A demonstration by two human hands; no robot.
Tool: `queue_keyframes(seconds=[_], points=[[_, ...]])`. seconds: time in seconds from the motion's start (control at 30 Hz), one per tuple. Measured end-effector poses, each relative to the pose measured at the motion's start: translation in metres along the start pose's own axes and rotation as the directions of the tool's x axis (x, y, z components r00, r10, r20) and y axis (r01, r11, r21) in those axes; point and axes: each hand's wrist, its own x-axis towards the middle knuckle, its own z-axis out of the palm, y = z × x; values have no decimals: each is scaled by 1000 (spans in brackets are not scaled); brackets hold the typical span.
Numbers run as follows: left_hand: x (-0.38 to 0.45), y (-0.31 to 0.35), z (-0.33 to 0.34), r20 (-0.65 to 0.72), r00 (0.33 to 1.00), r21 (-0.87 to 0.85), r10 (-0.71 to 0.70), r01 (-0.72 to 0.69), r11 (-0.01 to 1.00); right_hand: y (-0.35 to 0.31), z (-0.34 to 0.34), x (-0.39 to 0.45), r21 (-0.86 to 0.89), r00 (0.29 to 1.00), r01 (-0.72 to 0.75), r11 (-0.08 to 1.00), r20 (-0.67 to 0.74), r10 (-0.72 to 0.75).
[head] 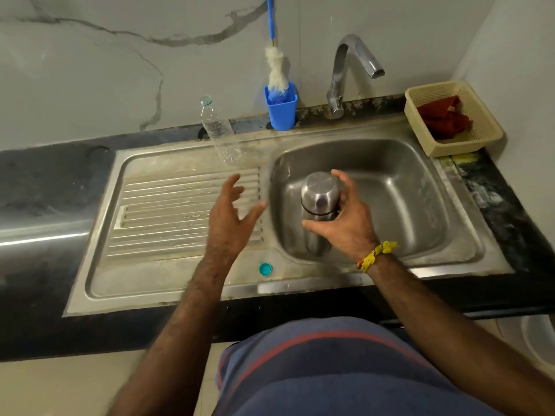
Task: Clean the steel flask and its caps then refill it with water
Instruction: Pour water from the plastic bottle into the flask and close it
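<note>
So the right hand (345, 226) has its fingers and thumb wrapped round the shiny cylindrical steel flask (319, 205), holding it over the basin of the stainless steel sink (390, 187). The left hand (231, 217) is just hanging over the ribbed drainboard (168, 211) with fingers spread, holding nothing. A small teal round cap (265, 269) sits on the sink's front edge, and a clear plastic bottle (220, 133) stands at the back.
</note>
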Motion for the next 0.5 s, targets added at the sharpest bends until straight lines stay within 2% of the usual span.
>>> queue_keyframes(seconds=[0.1, 0.2, 0.23, 0.3, 0.5], points=[[4, -57, -7, -62, 976, 302, -208, 217, 928, 0, -3, 1, -16, 1000, 12, 1000, -24, -12], [6, -98, -15, 50, 919, 571, -390, 294, 767, -5, -4, 6, 36, 999, 21, 999, -30, -20], [5, -107, -16, 93, 898, 613, -429, 288, 735, -8, -3, 8, 59, 999, 19, 998, -30, -18], [3, -117, -16, 157, 878, 620, -451, 268, 737, -17, 1, 14, 79, 1000, 20, 997, -15, -19], [5, -119, -17, 236, 829, 649, -507, 253, 717, -45, 24, 39, 113, 995, 95, 989, 27, -99]])
